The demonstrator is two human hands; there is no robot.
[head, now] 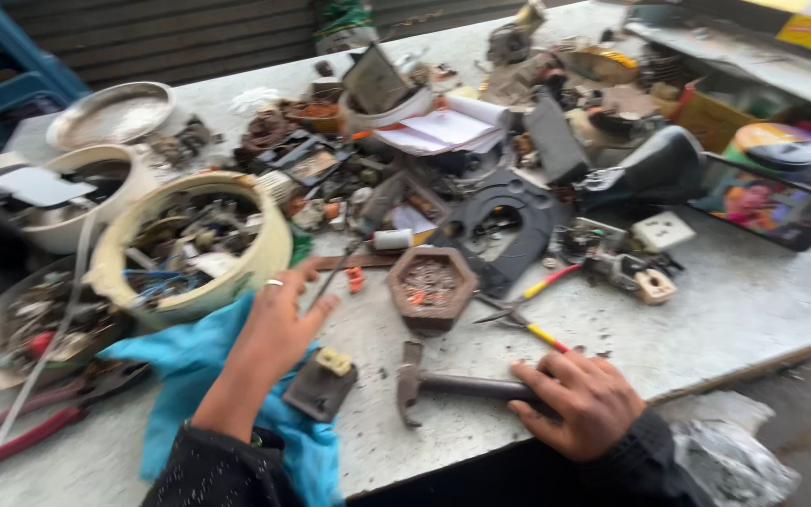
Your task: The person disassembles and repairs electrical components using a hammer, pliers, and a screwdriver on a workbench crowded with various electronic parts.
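Right hand (586, 399): fingers wrapped around the handle end of 1 dark metal claw hammer (443, 383), which lies flat on the grey concrete worktop (753, 310), head pointing left, near the front edge.

Left hand (279, 324): fingers spread, gripping nothing; 1 ring on a finger. Palm rests over 1 crumpled blue cloth (190, 376), fingertips just beside the rim of 1 cream round plastic bowl filled w/ wires & scrap parts (194, 244).

Adjacent items:
- 1 small dark block w/ cream plastic piece on top (321, 383), on the cloth edge, between both hands.
- 1 brown hexagonal tray holding small nails (431, 286), just beyond the hammer head.
- 1 pair of red/yellow-handled pliers (529, 314), right of the tray.
- 1 white wall socket plate (662, 230), further right.
- 1 shiny steel plate (110, 113), far left rear.
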